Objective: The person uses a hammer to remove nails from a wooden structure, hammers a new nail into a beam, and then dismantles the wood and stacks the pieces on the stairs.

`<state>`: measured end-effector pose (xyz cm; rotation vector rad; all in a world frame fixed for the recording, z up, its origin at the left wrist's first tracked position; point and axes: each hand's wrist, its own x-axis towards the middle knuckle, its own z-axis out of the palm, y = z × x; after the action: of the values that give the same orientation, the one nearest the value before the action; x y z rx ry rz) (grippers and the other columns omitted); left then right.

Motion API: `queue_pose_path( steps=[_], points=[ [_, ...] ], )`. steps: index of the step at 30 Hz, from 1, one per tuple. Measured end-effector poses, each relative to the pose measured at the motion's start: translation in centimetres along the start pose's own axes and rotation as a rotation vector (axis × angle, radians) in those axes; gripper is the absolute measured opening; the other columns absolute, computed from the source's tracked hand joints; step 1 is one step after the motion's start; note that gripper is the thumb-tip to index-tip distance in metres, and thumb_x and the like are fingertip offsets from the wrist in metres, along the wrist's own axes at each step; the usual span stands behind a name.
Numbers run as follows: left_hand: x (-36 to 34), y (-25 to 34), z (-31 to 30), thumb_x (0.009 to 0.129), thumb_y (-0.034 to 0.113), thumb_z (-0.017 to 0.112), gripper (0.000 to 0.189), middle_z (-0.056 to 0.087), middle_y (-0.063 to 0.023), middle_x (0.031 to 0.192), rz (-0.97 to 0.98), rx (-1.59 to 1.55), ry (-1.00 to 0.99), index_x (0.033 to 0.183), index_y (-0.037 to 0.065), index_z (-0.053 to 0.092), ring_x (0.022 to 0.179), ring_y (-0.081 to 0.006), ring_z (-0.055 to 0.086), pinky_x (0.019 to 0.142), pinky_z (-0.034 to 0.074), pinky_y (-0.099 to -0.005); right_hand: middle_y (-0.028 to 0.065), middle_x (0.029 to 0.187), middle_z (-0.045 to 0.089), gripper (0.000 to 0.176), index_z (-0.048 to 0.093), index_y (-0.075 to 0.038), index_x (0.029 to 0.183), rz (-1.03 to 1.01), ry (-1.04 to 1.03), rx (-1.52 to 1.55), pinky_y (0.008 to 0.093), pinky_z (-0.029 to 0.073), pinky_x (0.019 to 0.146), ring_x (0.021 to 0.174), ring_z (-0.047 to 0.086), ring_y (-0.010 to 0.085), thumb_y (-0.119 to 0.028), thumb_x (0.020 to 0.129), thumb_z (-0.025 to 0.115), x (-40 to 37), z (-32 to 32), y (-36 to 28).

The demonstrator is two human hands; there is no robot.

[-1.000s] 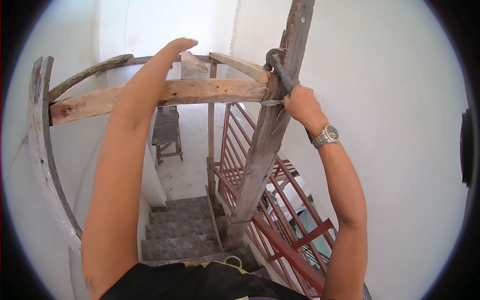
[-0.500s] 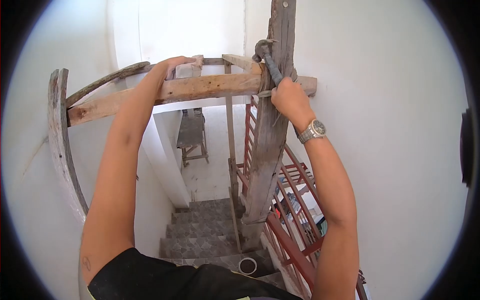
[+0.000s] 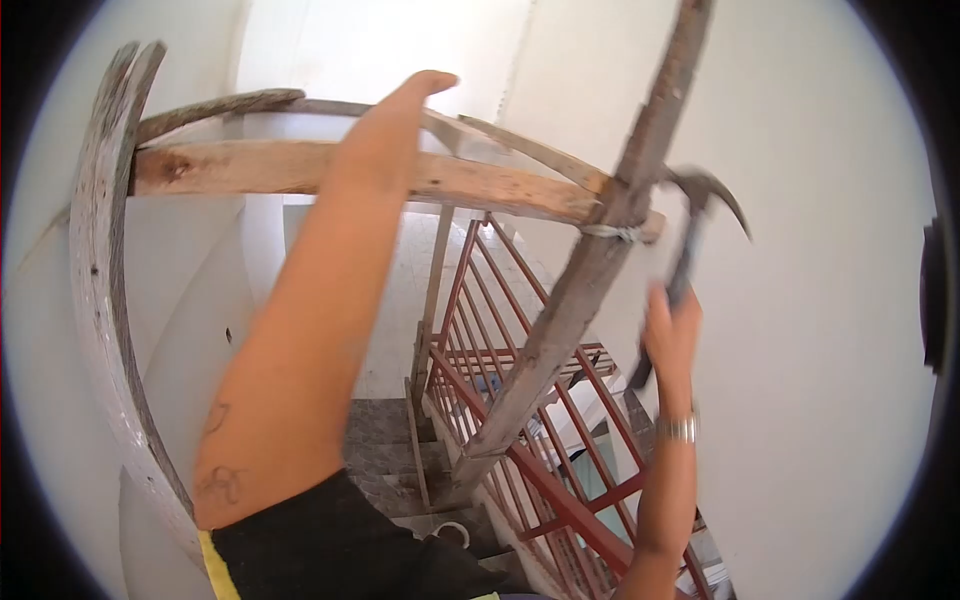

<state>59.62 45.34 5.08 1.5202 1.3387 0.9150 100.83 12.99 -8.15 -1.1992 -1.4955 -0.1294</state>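
My right hand (image 3: 672,330) grips the handle of a claw hammer (image 3: 686,245), held to the right of an upright wooden post (image 3: 575,295). The hammer's curved claw points right and down. My left hand (image 3: 432,82) reaches over and past a horizontal wooden beam (image 3: 500,187). It is blurred, and its fingers are mostly hidden, so I cannot see whether it holds anything. White cord (image 3: 612,233) is wrapped around the post where the beam meets it. A thinner plank (image 3: 535,150) runs behind the beam toward the post.
Below are tiled stairs (image 3: 375,455) with a red metal railing (image 3: 560,490) on the right. A round white-rimmed container (image 3: 455,530) sits on a step. Curved weathered boards (image 3: 100,270) stand at the left, by the white wall (image 3: 820,350) enclosed stairwell.
My right hand has swung the hammer from the post's front to its right side. My left hand has moved right and off the pale block, which no longer shows. The view has tilted.
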Motion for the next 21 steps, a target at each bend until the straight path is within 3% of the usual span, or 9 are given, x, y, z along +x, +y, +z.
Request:
queue_pose_path(
  steps=[2,4,7,9,11,14,17,18,21],
  points=[
    [1.5,0.5,0.2,0.089,0.041,0.068,0.033,0.07,-0.0091,0.104,0.011,-0.01,-0.008,0.105,0.012,0.07,0.092,-0.0186,0.068,0.077,0.058,-0.0357,0.0003,0.055,0.05,0.024,0.05,-0.004,0.079,0.309,-0.026,0.282,0.0258,0.035,0.039,0.041,0.046,0.0087,-0.018,0.098,0.057,-7.0,-1.6,-3.7],
    [2.1,0.8,0.2,0.088,0.04,0.069,0.033,0.07,-0.0091,0.105,0.017,-0.02,-0.021,0.106,0.012,0.07,0.093,-0.0191,0.067,0.078,0.058,-0.0357,-0.0004,0.055,0.049,0.023,0.05,-0.003,0.081,0.324,0.009,0.298,0.0241,0.034,0.037,0.04,0.045,0.0071,-0.017,0.098,0.057,-14.3,-1.5,-3.1],
    [4.9,0.6,-0.3,0.086,0.037,0.071,0.033,0.07,-0.0091,0.107,0.024,-0.034,-0.041,0.107,0.012,0.07,0.095,-0.0198,0.067,0.081,0.057,-0.0356,0.007,0.066,0.058,0.021,0.056,0.006,0.096,0.424,0.04,-0.037,0.0307,0.046,0.053,0.057,0.057,0.0164,-0.015,0.095,0.061,-25.8,-0.5,0.5],
    [6.2,0.4,-0.4,0.085,0.035,0.072,0.034,0.069,-0.0091,0.108,0.027,-0.06,-0.046,0.109,0.012,0.07,0.096,-0.0203,0.067,0.083,0.057,-0.0355,0.0054,0.059,0.052,0.031,0.053,0.004,0.071,0.428,0.092,-0.148,0.0361,0.039,0.048,0.051,0.053,0.0184,-0.017,0.092,0.061,-30.3,1.5,-2.0],
    [7.2,0.2,0.0,0.083,0.034,0.073,0.034,0.069,-0.009,0.109,0.034,-0.095,-0.058,0.11,0.011,0.07,0.097,-0.0208,0.066,0.084,0.057,-0.0355,0.006,0.057,0.052,0.031,0.055,0.006,0.075,0.593,0.029,-0.247,0.0414,0.04,0.052,0.054,0.053,0.0223,-0.02,0.089,0.064,-34.4,2.1,-3.0],
    [8.3,0.3,0.5,0.082,0.031,0.075,0.036,0.069,-0.009,0.111,0.05,-0.157,-0.068,0.112,0.011,0.07,0.099,-0.0216,0.066,0.087,0.056,-0.0354,0.0137,0.07,0.06,0.031,0.06,0.009,0.089,0.805,-0.083,-0.234,0.0419,0.045,0.06,0.063,0.057,0.0239,-0.022,0.088,0.066,-39.4,2.5,-4.3],
    [10.2,-0.1,-0.9,0.08,0.028,0.077,0.038,0.068,-0.009,0.113,0.097,-0.324,-0.038,0.113,0.011,0.07,0.101,-0.0223,0.065,0.089,0.056,-0.0354,0.0253,0.087,0.066,0.035,0.064,0.004,0.114,0.578,-0.097,-0.354,0.0521,0.046,0.071,0.078,0.062,0.0367,-0.024,0.094,0.068,-44.2,2.7,-2.9],
    [11.2,0.0,-0.9,0.079,0.027,0.077,0.039,0.068,-0.009,0.114,0.121,-0.41,-0.038,0.114,0.011,0.07,0.102,-0.0225,0.065,0.09,0.056,-0.0353,0.0272,0.085,0.067,0.036,0.064,0.008,0.112,0.573,-0.1,-0.392,0.0504,0.048,0.07,0.078,0.064,0.0381,-0.023,0.094,0.067,-47.5,2.6,-2.1],
    [11.7,3.0,-2.9,0.08,0.026,0.078,0.042,0.067,-0.0098,0.116,0.24,-0.732,0.0,0.117,0.011,0.067,0.104,-0.023,0.064,0.092,0.055,-0.035,0.0287,0.088,0.068,0.038,0.065,0.009,0.11,0.863,-0.055,-0.319,0.0485,0.049,0.072,0.081,0.066,0.0389,-0.025,0.094,0.067,-47.1,2.0,-7.1]
  ],
)
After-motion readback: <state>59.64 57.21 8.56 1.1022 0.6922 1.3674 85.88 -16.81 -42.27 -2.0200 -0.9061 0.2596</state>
